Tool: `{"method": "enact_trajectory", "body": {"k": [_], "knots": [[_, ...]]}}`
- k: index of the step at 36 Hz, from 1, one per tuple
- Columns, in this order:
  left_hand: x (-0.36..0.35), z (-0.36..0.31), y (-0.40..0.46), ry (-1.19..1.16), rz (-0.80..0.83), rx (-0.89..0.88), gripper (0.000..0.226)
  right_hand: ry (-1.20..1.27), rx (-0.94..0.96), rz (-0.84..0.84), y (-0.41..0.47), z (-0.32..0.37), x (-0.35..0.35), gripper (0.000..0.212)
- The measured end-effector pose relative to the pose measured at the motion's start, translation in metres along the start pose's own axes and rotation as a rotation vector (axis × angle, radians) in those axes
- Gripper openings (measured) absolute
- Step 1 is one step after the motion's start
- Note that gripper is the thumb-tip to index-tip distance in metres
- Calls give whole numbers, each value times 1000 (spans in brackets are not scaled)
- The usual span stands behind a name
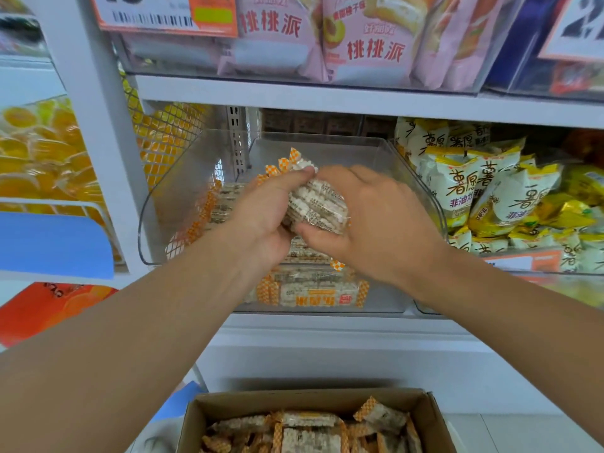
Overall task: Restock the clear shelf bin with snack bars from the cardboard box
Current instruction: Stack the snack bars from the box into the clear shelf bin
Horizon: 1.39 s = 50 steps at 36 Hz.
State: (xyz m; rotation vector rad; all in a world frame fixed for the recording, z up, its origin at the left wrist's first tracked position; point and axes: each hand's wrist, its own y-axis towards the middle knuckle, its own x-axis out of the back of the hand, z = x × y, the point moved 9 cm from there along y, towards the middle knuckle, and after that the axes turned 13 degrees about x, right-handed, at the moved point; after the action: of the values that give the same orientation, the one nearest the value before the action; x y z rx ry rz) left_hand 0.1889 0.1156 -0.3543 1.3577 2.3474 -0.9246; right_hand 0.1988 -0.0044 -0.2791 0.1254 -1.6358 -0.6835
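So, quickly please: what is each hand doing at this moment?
Left hand: closed, gripping the bundle of snack bars over the clear bin.
Right hand: closed, gripping the same bundle from the other side.

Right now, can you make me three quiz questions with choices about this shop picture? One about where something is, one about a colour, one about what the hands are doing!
1. Where is the cardboard box?
A. Below the clear bin
B. On the top shelf
C. Inside the bin

2. What colour are the ends of the snack bars?
A. Blue
B. Orange and white checks
C. Green

3. What are the left hand and right hand doing?
A. Resting open
B. Holding a bundle of bars
C. Lifting the box

Answers: A, the box sits low, under the shelf. B, checked wrapper ends show. C is wrong; B, both hands grip bars over the bin.
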Motion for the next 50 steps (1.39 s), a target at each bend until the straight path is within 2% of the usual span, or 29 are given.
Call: {"method": "enact_trajectory", "body": {"k": [5, 7, 9, 12, 13, 15, 16, 18, 20, 22, 26, 29, 33, 38, 40, 43, 45, 47, 50], "knots": [[-7, 1, 8, 100, 16, -44, 67, 242, -106, 26, 1, -14, -6, 53], [-17, 0, 9, 185, 53, -72, 57, 303, -170, 53, 2, -25, -8, 53], [-25, -5, 6, 251, 80, -69, 32, 308, -227, 48, 4, -40, -6, 53], [-10, -25, 4, 365, -78, -127, 43, 253, -339, 27, 2, -67, -7, 58], [-3, -35, 0, 518, -172, -205, 45, 201, -356, 37, 2, -73, -10, 60], [-2, -43, -7, 1102, -262, -392, 46, 71, -352, 92, 6, -77, -16, 63], [-1, -35, -4, 1381, -245, -420, 49, 8, -350, 134, 9, -77, -21, 64], [10, -10, 13, 1719, -128, -339, 55, -112, -379, 258, 17, -79, -36, 65], [23, 12, 29, 1834, -26, -151, 60, -230, -423, 358, 24, -85, -51, 61], [27, 22, 37, 1899, 14, -41, 60, -355, -423, 441, 33, -92, -67, 55], [27, 24, 45, 1914, 20, -44, 62, -542, -391, 690, 49, -98, -98, 53], [29, 24, 49, 1900, 22, -40, 63, -602, -348, 804, 58, -100, -112, 44], [29, 24, 49, 1904, 27, -43, 65, -471, -301, 871, 62, -106, -124, 19], [28, 24, 46, 1909, 31, -33, 66, -365, -323, 951, 52, -109, -144, 23], [27, 24, 44, 1907, 31, -29, 66, -345, -376, 955, 47, -113, -149, 22], [26, 24, 42, 1903, 36, -27, 67, -224, -482, 856, 42, -116, -141, 21], [26, 24, 41, 1897, 39, -25, 67, -175, -452, 823, 43, -112, -138, 23], [26, 24, 40, 1893, 44, -27, 67, -241, -420, 827, 42, -111, -133, 19], [26, 24, 39, 1885, 43, -38, 67, -334, -400, 822, 39, -109, -124, 28]]}}
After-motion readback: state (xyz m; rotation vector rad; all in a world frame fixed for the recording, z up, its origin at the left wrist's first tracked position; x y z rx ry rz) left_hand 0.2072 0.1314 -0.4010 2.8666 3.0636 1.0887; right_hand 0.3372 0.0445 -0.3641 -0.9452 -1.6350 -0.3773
